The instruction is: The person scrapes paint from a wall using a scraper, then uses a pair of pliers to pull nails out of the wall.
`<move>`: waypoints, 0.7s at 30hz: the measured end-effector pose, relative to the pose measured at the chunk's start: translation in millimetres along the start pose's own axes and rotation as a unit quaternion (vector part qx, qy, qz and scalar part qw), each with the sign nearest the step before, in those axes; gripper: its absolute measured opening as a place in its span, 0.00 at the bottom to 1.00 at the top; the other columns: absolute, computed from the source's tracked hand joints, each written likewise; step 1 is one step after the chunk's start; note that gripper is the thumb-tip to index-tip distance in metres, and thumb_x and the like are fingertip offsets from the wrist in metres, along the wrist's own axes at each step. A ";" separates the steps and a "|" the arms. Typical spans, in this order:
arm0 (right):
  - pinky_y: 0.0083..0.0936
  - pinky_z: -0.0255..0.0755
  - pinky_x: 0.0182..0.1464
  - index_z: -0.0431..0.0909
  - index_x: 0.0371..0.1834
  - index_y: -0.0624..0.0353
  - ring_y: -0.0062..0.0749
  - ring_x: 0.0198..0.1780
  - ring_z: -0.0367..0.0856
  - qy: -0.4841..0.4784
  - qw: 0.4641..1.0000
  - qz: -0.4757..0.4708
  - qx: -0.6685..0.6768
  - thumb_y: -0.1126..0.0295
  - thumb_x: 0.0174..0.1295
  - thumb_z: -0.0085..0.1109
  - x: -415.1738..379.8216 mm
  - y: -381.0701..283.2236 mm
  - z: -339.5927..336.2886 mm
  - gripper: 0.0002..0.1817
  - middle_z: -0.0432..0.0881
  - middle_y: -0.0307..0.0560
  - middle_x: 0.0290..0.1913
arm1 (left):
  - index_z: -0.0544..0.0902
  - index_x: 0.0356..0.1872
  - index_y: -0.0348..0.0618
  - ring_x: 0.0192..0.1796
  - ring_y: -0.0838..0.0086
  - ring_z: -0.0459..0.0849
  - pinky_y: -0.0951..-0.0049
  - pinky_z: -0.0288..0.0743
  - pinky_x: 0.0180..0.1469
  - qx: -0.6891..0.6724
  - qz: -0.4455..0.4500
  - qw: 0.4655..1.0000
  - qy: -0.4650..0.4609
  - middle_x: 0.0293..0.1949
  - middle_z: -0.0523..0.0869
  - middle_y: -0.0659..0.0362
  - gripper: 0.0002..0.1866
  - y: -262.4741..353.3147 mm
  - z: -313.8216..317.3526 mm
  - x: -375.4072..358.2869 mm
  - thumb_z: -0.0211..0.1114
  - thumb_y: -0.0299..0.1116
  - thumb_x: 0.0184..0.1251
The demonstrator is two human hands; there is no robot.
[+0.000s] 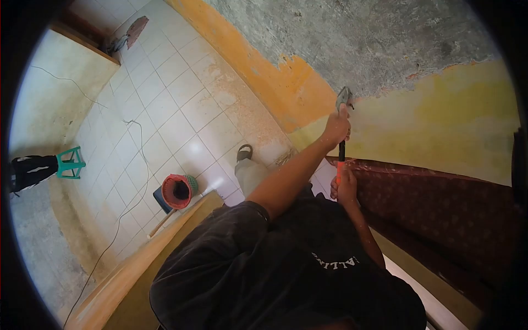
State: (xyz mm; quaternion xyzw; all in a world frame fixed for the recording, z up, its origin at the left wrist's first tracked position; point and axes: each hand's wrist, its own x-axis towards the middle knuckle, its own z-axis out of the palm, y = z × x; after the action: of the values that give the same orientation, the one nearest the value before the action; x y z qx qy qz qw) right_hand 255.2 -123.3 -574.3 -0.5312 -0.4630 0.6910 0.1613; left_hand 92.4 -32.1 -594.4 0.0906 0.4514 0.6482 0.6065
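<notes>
My left hand (335,130) is wrapped round the upper part of a long-handled tool (341,151), just below its grey metal head. Lower down, my right hand (345,188) closes on the orange end of the black handle. The head of the tool overlaps the wall where bare grey plaster (385,41) meets orange paint (300,85) and yellow paint (440,110). The paint edge there is ragged. The exact kind of tool I cannot tell, since my left hand covers part of it.
A dark red patterned cloth (434,203) covers something at my right. On the tiled floor (165,118) stand a red-rimmed basket (177,191) and a green stool (70,163) beside dark fabric (34,171). A thin cable (144,148) trails across the tiles. Dust lies along the wall.
</notes>
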 end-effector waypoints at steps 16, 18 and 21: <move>0.21 0.55 0.11 0.69 0.60 0.55 0.19 0.09 0.58 0.027 0.998 0.012 0.049 0.50 0.76 0.37 -18.0 5.3 8.7 0.23 0.61 0.36 0.14 | 0.66 0.37 0.42 0.13 0.75 0.65 0.72 0.65 0.17 -0.023 -0.006 0.999 -0.046 0.15 0.65 0.62 0.25 -5.1 3.3 -9.7 0.40 0.57 0.76; 0.21 0.55 0.11 0.69 0.60 0.54 0.19 0.09 0.57 0.036 0.998 0.009 0.045 0.51 0.76 0.37 -16.4 -0.3 11.7 0.23 0.61 0.35 0.14 | 0.66 0.37 0.41 0.13 0.75 0.65 0.71 0.64 0.17 0.030 0.011 0.999 -0.003 0.14 0.65 0.61 0.25 -1.2 5.2 -8.4 0.41 0.57 0.76; 0.20 0.54 0.11 0.69 0.60 0.54 0.19 0.09 0.58 0.019 0.999 0.009 0.037 0.50 0.76 0.37 -16.6 3.0 10.5 0.23 0.61 0.36 0.14 | 0.66 0.36 0.41 0.13 0.75 0.65 0.72 0.65 0.17 0.009 0.015 1.000 -0.013 0.14 0.65 0.61 0.25 -3.0 3.7 -8.9 0.41 0.56 0.76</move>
State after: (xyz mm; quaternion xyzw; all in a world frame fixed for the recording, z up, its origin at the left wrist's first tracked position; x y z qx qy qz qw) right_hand 253.1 -141.7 -567.0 -0.5422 -0.4293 0.6987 0.1830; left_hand 99.2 -38.5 -590.6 0.1114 0.4480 0.6516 0.6020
